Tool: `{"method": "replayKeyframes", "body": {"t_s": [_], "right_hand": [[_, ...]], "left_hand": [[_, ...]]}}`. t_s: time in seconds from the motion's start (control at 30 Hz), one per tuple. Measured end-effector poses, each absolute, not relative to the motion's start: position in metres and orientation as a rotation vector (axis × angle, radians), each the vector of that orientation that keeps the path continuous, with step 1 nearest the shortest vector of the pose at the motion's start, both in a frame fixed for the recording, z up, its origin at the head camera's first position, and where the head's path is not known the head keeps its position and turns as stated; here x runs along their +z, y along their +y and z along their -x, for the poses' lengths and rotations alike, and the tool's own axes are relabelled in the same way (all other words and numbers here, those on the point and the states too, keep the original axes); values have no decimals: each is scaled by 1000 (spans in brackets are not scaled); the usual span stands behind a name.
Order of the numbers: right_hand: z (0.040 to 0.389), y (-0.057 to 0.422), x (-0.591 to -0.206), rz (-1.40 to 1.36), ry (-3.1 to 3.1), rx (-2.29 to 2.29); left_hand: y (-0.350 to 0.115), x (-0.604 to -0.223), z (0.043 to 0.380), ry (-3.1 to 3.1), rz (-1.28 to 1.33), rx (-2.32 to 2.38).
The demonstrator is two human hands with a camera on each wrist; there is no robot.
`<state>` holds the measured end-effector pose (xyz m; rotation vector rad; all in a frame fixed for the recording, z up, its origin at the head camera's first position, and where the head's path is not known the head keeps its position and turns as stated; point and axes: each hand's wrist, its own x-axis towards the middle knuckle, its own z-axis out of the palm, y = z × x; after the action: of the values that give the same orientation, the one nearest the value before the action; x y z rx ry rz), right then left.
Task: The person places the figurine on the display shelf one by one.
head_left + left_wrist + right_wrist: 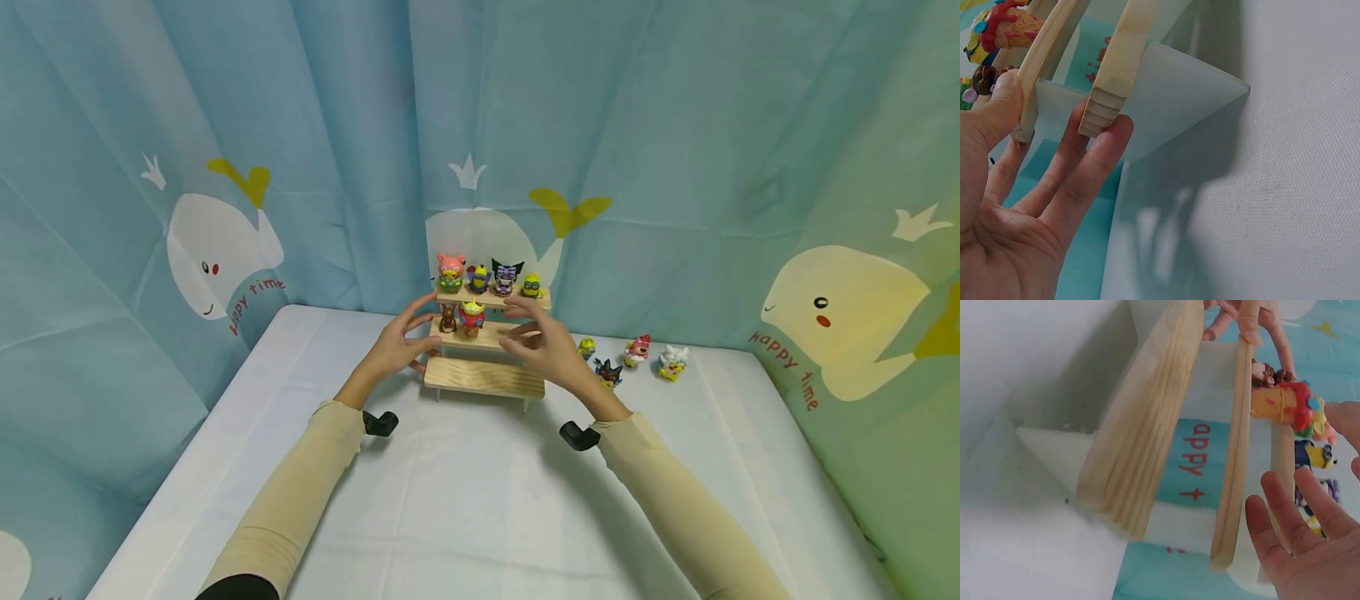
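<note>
A three-tier wooden display shelf (483, 377) with pale translucent side supports stands on the table. My left hand (393, 346) holds its left end, the thumb on the middle board and fingers beneath; other fingertips touch the end of the bottom board (1107, 106). Beside the right end of the middle board (1233, 487), my right hand (547, 342) hovers with fingers spread and nothing in it. A brown figurine (447, 319) and a red-topped ice-cream-cone figurine (1279, 405) stand on that board's left half. The bottom board bears nothing.
Along the top board stand a pink figurine (451, 273), a black-and-purple one (506, 279) and two small yellow ones. Right of the shelf, several figurines sit on the white table (465, 500), including a white one (672, 363) and a red one (637, 351). Blue curtains (375, 125) hang behind.
</note>
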<state>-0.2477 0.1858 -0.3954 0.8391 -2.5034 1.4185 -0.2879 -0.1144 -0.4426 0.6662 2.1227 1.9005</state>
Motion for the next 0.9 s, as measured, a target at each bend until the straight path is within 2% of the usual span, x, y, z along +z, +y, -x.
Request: {"method": "replayKeyframes", "body": {"t_s": [0.3, 0.9], "right_hand": [[233, 219, -407, -812, -2430, 1306], [180, 301, -420, -587, -2484, 1074]], "left_hand": [[-115, -443, 288, 2142, -676, 1887], [-115, -441, 288, 2152, -659, 1880]]}}
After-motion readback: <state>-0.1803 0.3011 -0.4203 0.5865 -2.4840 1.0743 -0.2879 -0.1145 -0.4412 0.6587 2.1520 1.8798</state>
